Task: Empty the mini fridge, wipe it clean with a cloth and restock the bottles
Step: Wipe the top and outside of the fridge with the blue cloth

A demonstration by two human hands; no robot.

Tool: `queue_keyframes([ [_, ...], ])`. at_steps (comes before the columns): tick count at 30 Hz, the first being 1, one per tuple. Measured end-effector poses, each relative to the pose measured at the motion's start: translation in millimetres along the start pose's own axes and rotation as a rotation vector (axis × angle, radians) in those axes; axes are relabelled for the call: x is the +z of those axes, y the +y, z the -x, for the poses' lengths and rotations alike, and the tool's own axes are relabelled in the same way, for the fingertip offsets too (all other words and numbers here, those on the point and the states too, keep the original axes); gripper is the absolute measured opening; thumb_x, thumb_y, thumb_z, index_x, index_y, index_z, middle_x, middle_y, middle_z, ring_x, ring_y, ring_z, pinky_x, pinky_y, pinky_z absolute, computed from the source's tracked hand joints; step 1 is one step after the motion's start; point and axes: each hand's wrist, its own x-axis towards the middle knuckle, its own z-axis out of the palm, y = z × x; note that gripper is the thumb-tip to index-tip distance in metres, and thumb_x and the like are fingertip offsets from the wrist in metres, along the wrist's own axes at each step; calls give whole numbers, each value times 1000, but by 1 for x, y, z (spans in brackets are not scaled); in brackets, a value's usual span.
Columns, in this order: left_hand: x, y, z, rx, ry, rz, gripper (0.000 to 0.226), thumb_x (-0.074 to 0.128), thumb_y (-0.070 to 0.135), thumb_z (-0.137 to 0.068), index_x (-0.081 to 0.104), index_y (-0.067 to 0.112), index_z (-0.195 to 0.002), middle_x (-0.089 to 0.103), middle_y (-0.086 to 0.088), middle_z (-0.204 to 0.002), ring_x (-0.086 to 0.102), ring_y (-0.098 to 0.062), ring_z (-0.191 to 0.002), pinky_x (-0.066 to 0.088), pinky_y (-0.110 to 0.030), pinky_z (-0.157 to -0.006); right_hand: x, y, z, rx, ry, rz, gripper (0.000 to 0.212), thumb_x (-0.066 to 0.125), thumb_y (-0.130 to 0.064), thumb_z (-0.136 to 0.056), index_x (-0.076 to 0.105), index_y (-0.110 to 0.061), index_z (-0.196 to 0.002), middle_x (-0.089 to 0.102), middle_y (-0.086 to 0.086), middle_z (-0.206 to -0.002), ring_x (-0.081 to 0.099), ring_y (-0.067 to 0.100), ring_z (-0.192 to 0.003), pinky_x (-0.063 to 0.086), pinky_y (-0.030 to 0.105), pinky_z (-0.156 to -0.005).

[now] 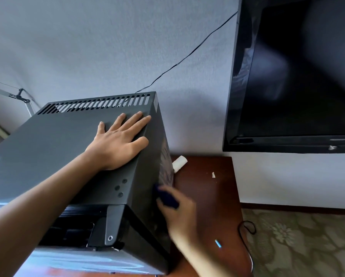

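Note:
The black mini fridge [54, 148] stands on a reddish wooden table [211, 196], seen from above. My left hand [117, 142] lies flat on the fridge's top near its right edge, fingers spread and straight. My right hand [177, 210], blurred, grips a dark blue cloth [166, 197] and holds it against the fridge's right side wall. The fridge door's top edge and hinge bracket [109, 226] show at the bottom. No bottles are in view.
A black flat TV [299, 76] hangs on the wall to the right. A thin black cable [187, 56] runs from the fridge's back up the wall. A white cylinder [179, 162] and a paper scrap [213, 174] lie on the table. Patterned carpet [299, 242] lies at lower right.

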Motion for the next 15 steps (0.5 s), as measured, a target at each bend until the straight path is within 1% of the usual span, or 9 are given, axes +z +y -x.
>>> queue_keyframes([
  [3,1,0,0,-2,1,0,82,10,70,-76,1,60,-157,-9,32,-166,-11,-9,-158,-5,-59,-125,-1,3,67,-170,88,72,38,79,-19,-70,78,-36,-104,76,-17,-103,74,6,-95,60,34,-80],
  [6,1,0,0,-1,0,-5,82,9,70,-77,0,60,-157,-10,32,-166,-11,-9,-158,-5,-59,-125,2,0,66,-201,106,69,38,79,-21,-70,78,-36,-104,75,-19,-106,73,5,-98,60,33,-82],
  [7,1,0,0,-1,4,-7,82,9,70,-76,0,60,-157,-10,32,-166,-11,-9,-158,-5,-59,-125,2,-1,52,-179,99,65,36,78,-25,-73,77,-39,-106,75,-21,-107,73,3,-100,59,33,-84],
  [9,1,-1,0,-3,5,-8,83,9,71,-75,1,60,-157,-10,32,-166,-11,-8,-158,-5,-59,-125,5,-6,6,-52,53,59,37,72,-38,-75,73,-50,-110,74,-25,-107,71,0,-101,58,36,-88],
  [11,1,-1,0,-3,8,-8,83,8,70,-75,1,60,-157,-10,33,-166,-11,-8,-158,-4,-59,-125,10,-11,-55,44,31,138,41,67,-44,-75,66,-58,-114,74,-22,-108,70,5,-102,57,38,-90],
  [12,1,-1,-1,1,13,-9,83,8,70,-75,1,60,-157,-10,32,-166,-11,-8,-158,-4,-59,-125,13,-13,-90,77,26,189,41,67,-43,-77,65,-57,-115,75,-18,-109,70,9,-103,56,36,-90],
  [15,1,-2,-1,5,17,-14,82,8,70,-76,1,60,-157,-9,32,-167,-12,-7,-158,-2,-58,-125,24,-18,-194,122,13,225,34,69,-31,-84,72,-42,-116,74,-10,-112,68,19,-107,55,35,-91],
])
